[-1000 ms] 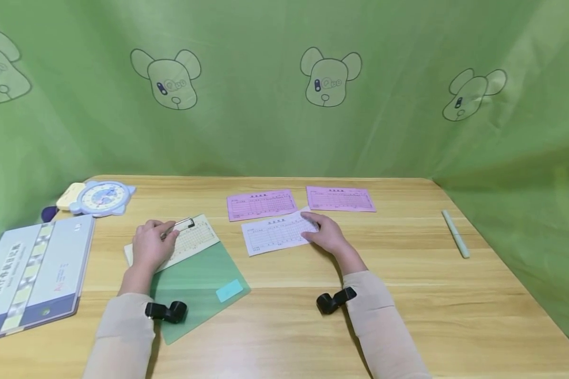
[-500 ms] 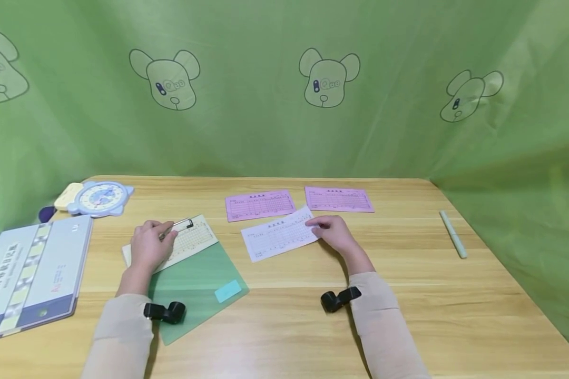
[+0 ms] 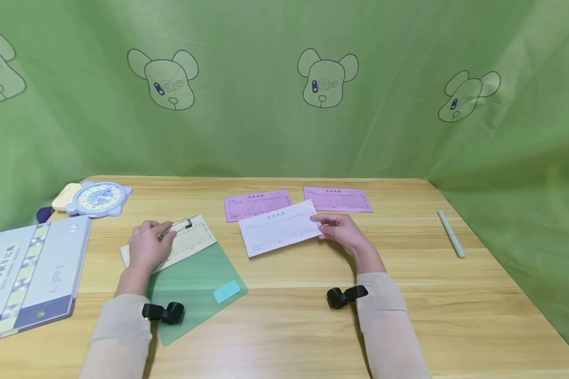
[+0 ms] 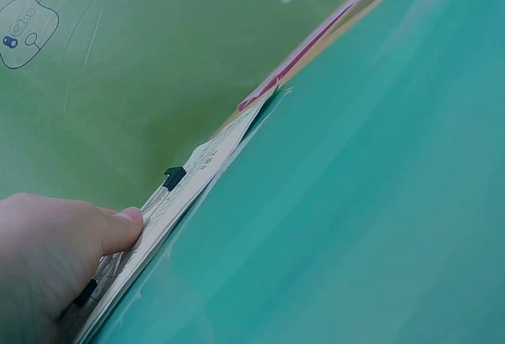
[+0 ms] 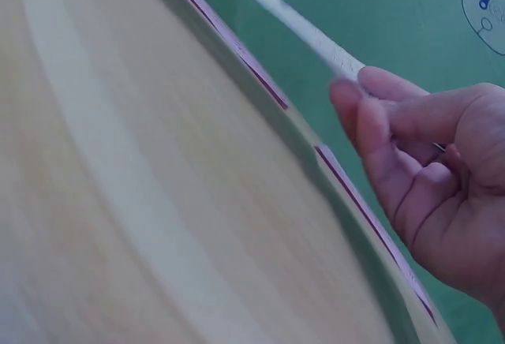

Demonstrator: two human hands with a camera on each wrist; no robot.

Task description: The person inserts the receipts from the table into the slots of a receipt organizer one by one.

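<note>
A green translucent clipboard (image 3: 189, 300) lies tilted at the left, with cream printed slips (image 3: 194, 239) at its top end. My left hand (image 3: 148, 245) grips the metal clip (image 3: 182, 225) there; in the left wrist view the thumb (image 4: 122, 229) presses by the clip, over the slips. My right hand (image 3: 345, 232) pinches a white printed form (image 3: 280, 229) by its right edge, between thumb and fingers. The form is raised off the table, seen nearly edge-on in the right wrist view. Behind it lie two pink forms, one left (image 3: 256, 204) and one right (image 3: 337, 199).
A blue-white binder (image 3: 33, 273) lies at the far left. Behind it are a blue toy-like clock (image 3: 100, 199), a cream object (image 3: 66, 197) and a dark round one (image 3: 45, 213). A pale green pen (image 3: 451, 234) lies right. Green curtain (image 3: 251, 131) surrounds the table.
My right hand has lifted the white form off the table and drawn slightly right; the form now partly covers the left pink form. The left hand keeps its place at the clip.
</note>
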